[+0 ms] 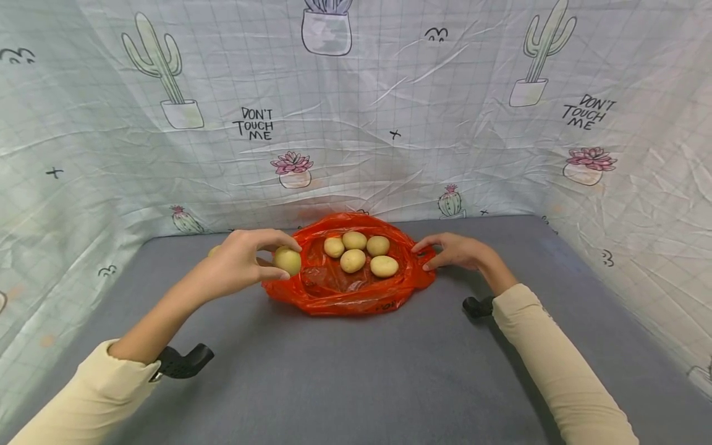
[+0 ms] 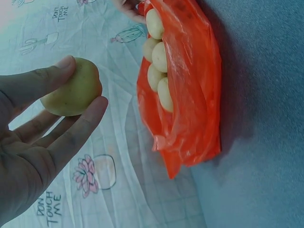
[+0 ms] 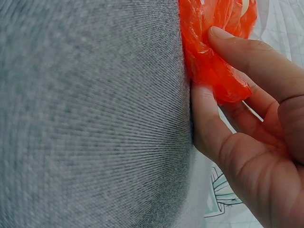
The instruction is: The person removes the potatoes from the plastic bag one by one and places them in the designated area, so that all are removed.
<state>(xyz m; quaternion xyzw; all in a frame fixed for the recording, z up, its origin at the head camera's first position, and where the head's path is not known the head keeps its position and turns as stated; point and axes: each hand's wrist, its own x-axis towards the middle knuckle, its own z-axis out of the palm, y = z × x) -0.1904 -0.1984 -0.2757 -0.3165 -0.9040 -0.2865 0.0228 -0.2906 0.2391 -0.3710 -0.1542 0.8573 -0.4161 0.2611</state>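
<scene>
My left hand (image 1: 236,259) grips a potato (image 2: 76,88) between thumb and fingertips, raised beside the left rim of a red plastic bag (image 1: 334,304). The bag lies spread open on the table, its mouth facing up. Several pale yellow potatoes (image 1: 353,261) sit inside, grouped towards the back and right. At the bag's right end, my right hand (image 1: 458,252) pinches the crumpled red plastic, thumb on one side and fingers on the other, as the right wrist view shows. Behind my left hand, a further potato (image 1: 214,251) peeks out, mostly hidden.
A grey cloth-covered table (image 1: 345,377) extends around the bag. White fabric printed with cacti (image 1: 356,123) hangs behind it and along both sides. Each wrist wears a black camera mount (image 1: 186,361).
</scene>
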